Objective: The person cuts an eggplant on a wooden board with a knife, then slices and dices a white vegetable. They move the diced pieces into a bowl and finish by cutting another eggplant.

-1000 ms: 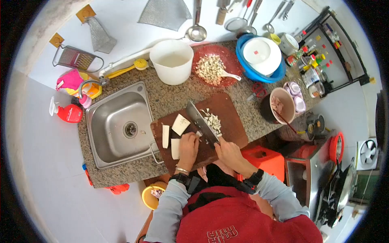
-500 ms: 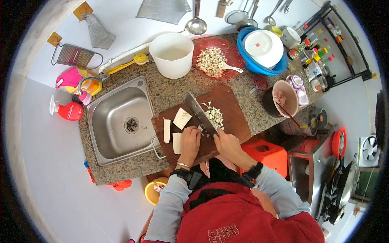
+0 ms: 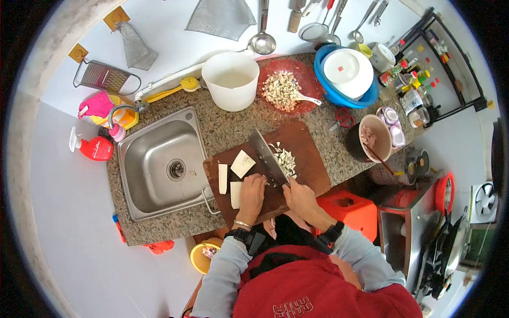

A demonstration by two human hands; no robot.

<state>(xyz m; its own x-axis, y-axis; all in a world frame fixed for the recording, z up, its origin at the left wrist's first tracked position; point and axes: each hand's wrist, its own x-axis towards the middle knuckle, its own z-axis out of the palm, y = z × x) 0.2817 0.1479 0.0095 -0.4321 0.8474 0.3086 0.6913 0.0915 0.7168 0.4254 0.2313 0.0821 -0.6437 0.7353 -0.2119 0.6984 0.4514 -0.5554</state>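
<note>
My right hand (image 3: 301,198) grips the handle of a kitchen cleaver (image 3: 266,155), its broad blade angled up and left over a brown wooden cutting board (image 3: 313,183). Left of the blade my left hand (image 3: 253,197) rests on the board with bent fingers; what lies under the fingertips is hidden. Close to that hand are a white block (image 3: 235,194), a second white block (image 3: 243,164) and a narrow white strip (image 3: 222,178), a pale food I cannot identify. Small chopped white pieces (image 3: 286,161) lie heaped right of the blade.
A steel sink (image 3: 159,185) lies left of the board. Behind stand a white tub (image 3: 230,82) and a red plate (image 3: 307,79) of diced food with a white spoon (image 3: 308,99). To the right are scissors (image 3: 344,118), a meat bowl (image 3: 377,130) and a blue basin (image 3: 339,99).
The whole view has shifted slightly, so everything sits a little lower and further right. The cleaver has moved slightly right against the board; both hands stay close to it.
</note>
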